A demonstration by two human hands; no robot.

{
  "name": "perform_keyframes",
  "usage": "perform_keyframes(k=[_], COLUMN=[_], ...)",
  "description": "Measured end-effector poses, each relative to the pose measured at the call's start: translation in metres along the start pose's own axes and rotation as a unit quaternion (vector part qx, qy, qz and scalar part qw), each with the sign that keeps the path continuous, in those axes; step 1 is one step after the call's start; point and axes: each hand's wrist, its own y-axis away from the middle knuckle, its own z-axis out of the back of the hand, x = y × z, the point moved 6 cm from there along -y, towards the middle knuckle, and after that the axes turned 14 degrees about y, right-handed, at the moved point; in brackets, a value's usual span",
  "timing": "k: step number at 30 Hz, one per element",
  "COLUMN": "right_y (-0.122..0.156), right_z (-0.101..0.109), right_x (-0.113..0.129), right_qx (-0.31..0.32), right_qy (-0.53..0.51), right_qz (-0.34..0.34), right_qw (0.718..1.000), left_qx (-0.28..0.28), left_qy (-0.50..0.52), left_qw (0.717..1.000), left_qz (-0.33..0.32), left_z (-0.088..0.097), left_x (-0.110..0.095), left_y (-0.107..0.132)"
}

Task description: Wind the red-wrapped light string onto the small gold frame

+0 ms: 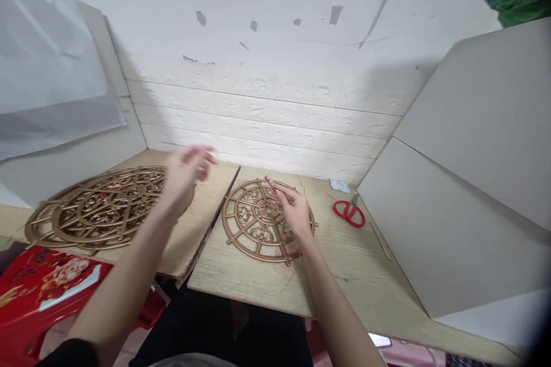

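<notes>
A round openwork disc [258, 249], gold-brown with spokes, rings and scroll ornaments, lies flat on the right-hand board. Over its upper right part is my right hand [295, 209], closed on a slender red-and-white stick-like tool [271, 182] whose kind I cannot make out. My left hand [189, 165] is raised above the left board, blurred by motion; its fingers look bent, and whether they pinch anything does not show. Beneath and left of that hand, larger gold-brown openwork discs [103, 206] lie stacked, partly covered by my forearm.
Red-handled scissors [349, 213] lie at the right, near a small pale packet [340, 186] and a thin stick [380, 239]. White panels [469, 183] stand at both sides, with a white wall behind. A red stool [55, 275] is at lower left. A gap separates the boards.
</notes>
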Motion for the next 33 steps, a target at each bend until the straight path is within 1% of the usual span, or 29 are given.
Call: perform_keyframes(k=[1, 2, 3, 4, 5, 7, 8, 10, 13, 15, 17, 20, 23, 25, 28, 30, 33], right_y=[-0.001, -0.002, -0.003, -0.003, -0.004, -0.004, -0.004, -0.004, -0.003, -0.002, -0.001, 0.000, 0.001, 0.001, 0.002, 0.003, 0.002], right_z=[-0.001, -0.001, -0.001, 0.000, 0.000, 0.001, 0.001, 0.001, -0.002, -0.004, -0.003, 0.000, 0.001, -0.001, -0.002, -0.003, -0.004], right_x=[-0.003, -0.006, -0.009, -0.010, -0.011, -0.011, -0.010, -0.008, -0.006, -0.004, -0.001, 0.002, 0.000, -0.004, -0.006, -0.006, -0.006], right_qx=[0.000, -0.002, -0.006, -0.009, -0.010, -0.011, -0.011, -0.008, 0.017, 0.034, 0.041, 0.045, 0.072, 0.100, 0.131, 0.144, 0.159], right_qy=[-0.028, -0.051, -0.069, -0.084, -0.096, -0.112, -0.117, -0.125, -0.153, -0.178, -0.198, -0.209, -0.222, -0.230, -0.238, -0.244, -0.253], right_qz=[-0.013, -0.027, -0.039, -0.049, -0.055, -0.057, -0.055, -0.050, -0.053, -0.057, -0.056, -0.056, -0.065, -0.076, -0.081, -0.082, -0.089], right_qw=[1.000, 0.998, 0.997, 0.995, 0.994, 0.992, 0.992, 0.991, 0.987, 0.982, 0.978, 0.975, 0.970, 0.965, 0.959, 0.955, 0.950], left_qx=[0.040, 0.083, 0.123, 0.152, 0.176, 0.209, 0.218, 0.230, 0.227, 0.201, 0.188, 0.198, 0.187, 0.183, 0.175, 0.165, 0.158], left_qy=[-0.055, -0.122, -0.191, -0.251, -0.287, -0.309, -0.308, -0.277, -0.193, -0.167, -0.181, -0.222, -0.219, -0.224, -0.229, -0.212, -0.125], left_qw=[0.997, 0.988, 0.973, 0.956, 0.942, 0.928, 0.926, 0.932, 0.950, 0.960, 0.963, 0.955, 0.957, 0.957, 0.957, 0.963, 0.976], left_qz=[0.021, 0.033, 0.034, 0.014, -0.003, 0.010, 0.020, 0.047, 0.090, 0.097, 0.071, 0.014, 0.013, 0.007, -0.018, -0.003, 0.081], left_z=[-0.013, -0.025, -0.036, -0.044, -0.051, -0.057, -0.059, -0.063, -0.070, -0.071, -0.069, -0.063, -0.055, -0.055, -0.056, -0.054, -0.051], left_x=[0.014, 0.029, 0.043, 0.054, 0.064, 0.080, 0.086, 0.094, 0.105, 0.111, 0.112, 0.105, 0.101, 0.099, 0.097, 0.101, 0.111], left_y=[-0.002, -0.003, -0.004, -0.005, -0.005, -0.006, -0.007, -0.007, -0.005, -0.004, -0.001, 0.002, 0.004, 0.005, 0.006, 0.006, 0.007])
